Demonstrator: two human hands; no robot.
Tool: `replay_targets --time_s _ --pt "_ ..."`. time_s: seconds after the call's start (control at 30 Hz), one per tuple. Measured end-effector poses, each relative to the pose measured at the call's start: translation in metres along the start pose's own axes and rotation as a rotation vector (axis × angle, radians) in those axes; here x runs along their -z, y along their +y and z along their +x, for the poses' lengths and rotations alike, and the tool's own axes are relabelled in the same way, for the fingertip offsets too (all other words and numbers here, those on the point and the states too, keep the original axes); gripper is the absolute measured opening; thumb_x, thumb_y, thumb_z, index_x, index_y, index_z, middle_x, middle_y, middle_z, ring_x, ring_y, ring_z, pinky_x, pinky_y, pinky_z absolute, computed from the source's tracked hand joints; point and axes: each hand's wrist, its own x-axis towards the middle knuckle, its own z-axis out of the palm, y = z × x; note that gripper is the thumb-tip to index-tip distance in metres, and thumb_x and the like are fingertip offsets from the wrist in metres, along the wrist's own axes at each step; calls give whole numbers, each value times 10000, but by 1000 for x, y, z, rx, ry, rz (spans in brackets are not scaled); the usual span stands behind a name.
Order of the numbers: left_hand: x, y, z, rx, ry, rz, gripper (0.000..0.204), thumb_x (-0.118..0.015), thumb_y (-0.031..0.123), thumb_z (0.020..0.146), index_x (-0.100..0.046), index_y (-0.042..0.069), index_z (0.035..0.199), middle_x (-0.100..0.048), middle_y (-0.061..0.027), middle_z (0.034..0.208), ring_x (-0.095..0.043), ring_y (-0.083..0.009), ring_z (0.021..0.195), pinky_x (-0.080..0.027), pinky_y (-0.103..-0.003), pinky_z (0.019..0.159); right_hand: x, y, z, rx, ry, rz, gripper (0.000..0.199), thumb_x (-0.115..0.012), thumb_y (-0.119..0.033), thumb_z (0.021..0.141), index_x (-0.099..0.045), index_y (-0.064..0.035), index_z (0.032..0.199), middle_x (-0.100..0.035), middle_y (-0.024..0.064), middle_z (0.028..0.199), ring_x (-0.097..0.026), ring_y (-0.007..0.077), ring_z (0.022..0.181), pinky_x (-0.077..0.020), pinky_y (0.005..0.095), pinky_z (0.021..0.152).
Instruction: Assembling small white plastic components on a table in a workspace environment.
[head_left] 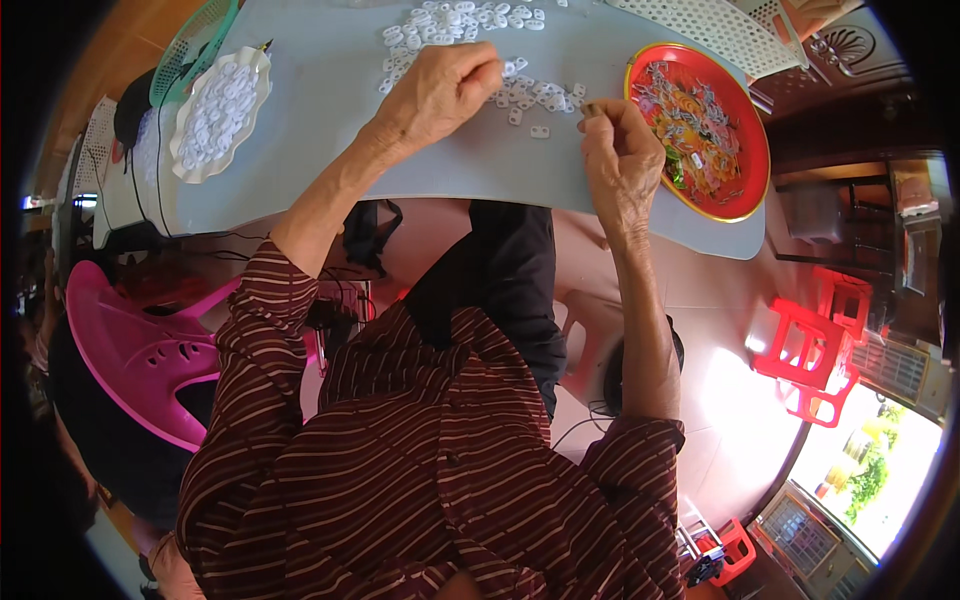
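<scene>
My left hand (440,92) is over the table at the edge of a loose heap of small white plastic pieces (462,18). Its fingers are curled in, and whatever they may hold is hidden. To the right, thumb and fingertips of my right hand (622,152) are pinched together beside the red tray (761,150). A tiny dark spot shows at those fingertips, too small to name. Between the two hands lie more white pieces (540,131), some showing two holes. Many small silvery metal bits (690,105) are spread over the tray's flowered bottom, with a white piece among them.
A scalloped white dish (181,150) full of white pieces stands at the table's left, beside a green mesh basket (205,45). A white perforated basket (720,30) is at the far right. Below are a pink chair (120,350) and red stools (800,345).
</scene>
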Motion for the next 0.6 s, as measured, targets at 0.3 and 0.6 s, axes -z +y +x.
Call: replay_targets --time_s 0.3,0.6 --pt "-3 -1 -1 -356 -63 401 57 -566 3 767 -513 -6 784 -535 -107 704 -523 -287 666 -449 -379 638 -6 -4 1 46 -17 -115 114 -590 -82 823 -641 21 815 -556 13 592 -465 41 549 -397 222 519" --pt "25 12 -25 -167 32 108 66 -556 4 784 -543 7 849 -586 -120 738 -558 -289 712 -460 -364 646 1 -19 -12 38 -134 -165 90 -605 -56 813 -632 20 852 -579 38 633 -503 62 551 -421 227 528"
